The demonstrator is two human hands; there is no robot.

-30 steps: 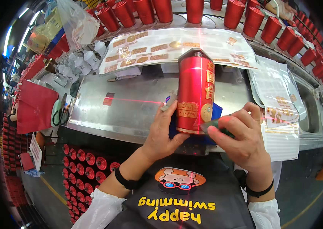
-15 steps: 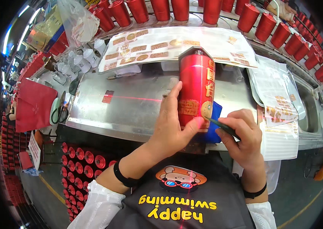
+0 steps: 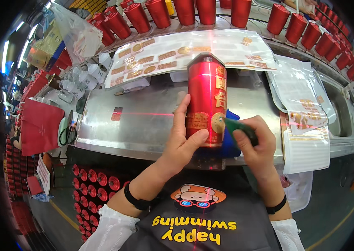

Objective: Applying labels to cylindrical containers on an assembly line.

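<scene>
A red bottle (image 3: 202,102) with gold decals lies at the middle of the steel worktop, its dark many-sided end pointing away from me. My left hand (image 3: 181,138) grips its left side, with the thumb across the lower front. A small round gold decal (image 3: 218,123) sits low on the bottle's right side. My right hand (image 3: 258,140) pinches a flat green scraper (image 3: 241,128), its tip at or very near that round decal. Contact cannot be made out. Beneath and right of the bottle shows a blue cloth (image 3: 230,144), partly hidden by the right hand.
Behind the bottle lies a sheet of gold decals (image 3: 143,56); more decal sheets (image 3: 304,113) are at the right, beside a sink (image 3: 340,121). Red bottles (image 3: 185,12) line the far edge. Scissors (image 3: 71,131) and a red cloth (image 3: 41,125) are at left. A red laser line crosses the worktop.
The scraper has turned, showing more of its broad face, and its tip has moved up to the round decal's right edge. My left thumb has slid slightly down the bottle. The whole view has shifted a little.
</scene>
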